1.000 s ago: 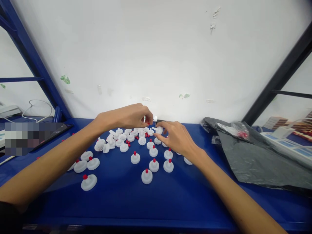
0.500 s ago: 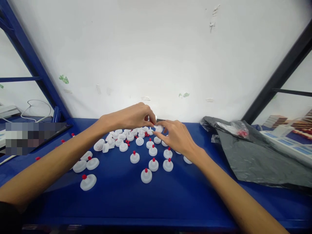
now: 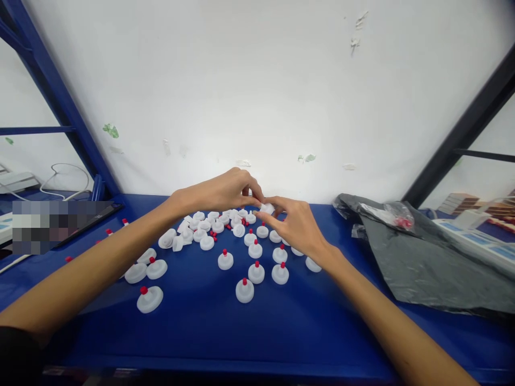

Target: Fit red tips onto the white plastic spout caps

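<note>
My right hand (image 3: 295, 222) grips a white round plastic cap (image 3: 267, 209) between thumb and fingers, above the far part of the blue table. From the left, my left hand (image 3: 234, 190) meets it with thumb and forefinger pinched at the cap's near side. Whatever lies between those left fingertips is too small to make out. Below and left of the hands is a pile of loose white caps (image 3: 206, 243), with small red tips (image 3: 214, 234) scattered among them. Several white caps with red tips on top, such as one front cap (image 3: 244, 291), stand upright nearer to me.
More red-tipped caps (image 3: 150, 299) sit at the left, partly behind my left forearm. A grey plastic bag (image 3: 418, 262) lies at the right with a clear bag (image 3: 398, 214) on it. A white wall (image 3: 257, 96) rises behind the blue table (image 3: 201, 332).
The view has shifted slightly, moving things a little rightward. Both hands stay together at the cap, which now shows more plainly between the fingers.
</note>
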Demonstrator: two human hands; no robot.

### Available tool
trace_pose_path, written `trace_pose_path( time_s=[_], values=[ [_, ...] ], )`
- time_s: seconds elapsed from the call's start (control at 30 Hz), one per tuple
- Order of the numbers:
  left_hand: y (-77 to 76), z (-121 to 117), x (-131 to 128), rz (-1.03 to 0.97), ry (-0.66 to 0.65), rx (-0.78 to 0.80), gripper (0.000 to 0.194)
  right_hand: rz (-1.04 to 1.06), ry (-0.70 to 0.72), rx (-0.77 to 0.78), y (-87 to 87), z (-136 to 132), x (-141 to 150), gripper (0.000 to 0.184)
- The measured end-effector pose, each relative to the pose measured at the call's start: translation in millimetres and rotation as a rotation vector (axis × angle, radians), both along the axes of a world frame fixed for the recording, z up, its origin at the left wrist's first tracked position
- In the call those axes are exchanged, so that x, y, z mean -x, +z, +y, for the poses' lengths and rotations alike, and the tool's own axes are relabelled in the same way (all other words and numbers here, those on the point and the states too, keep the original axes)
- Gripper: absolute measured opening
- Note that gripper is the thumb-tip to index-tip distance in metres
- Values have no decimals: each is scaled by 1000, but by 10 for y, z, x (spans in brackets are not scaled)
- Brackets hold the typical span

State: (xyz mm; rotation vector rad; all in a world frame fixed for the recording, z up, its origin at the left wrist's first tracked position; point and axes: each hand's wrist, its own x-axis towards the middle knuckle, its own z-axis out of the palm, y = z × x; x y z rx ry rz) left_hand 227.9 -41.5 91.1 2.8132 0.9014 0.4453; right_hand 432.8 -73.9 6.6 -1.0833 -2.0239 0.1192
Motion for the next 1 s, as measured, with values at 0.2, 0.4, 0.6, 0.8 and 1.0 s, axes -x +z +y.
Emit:
trace_pose_path(
  time_s=[0.2, 0.4, 0.6, 0.8, 1.0],
  values=[
    [-39, -31, -58, 76, 14, -62, 23, -34, 83, 140, 115, -3, -83, 32],
    [-176, -73, -183, 150, 2, -107, 22, 87, 61, 71, 231, 36, -261, 32],
    [-396, -125, -297, 255, -85, -76, 23, 171, 0, 4, 179, 65, -240, 36],
    [-518, -127, -331, 335, -113, 3, 26, 142, 35, -15, 143, 77, -200, 36],
    [-488, -99, -315, 273, -105, 50, 27, 117, 38, 13, 131, 59, -182, 37]
  ],
)
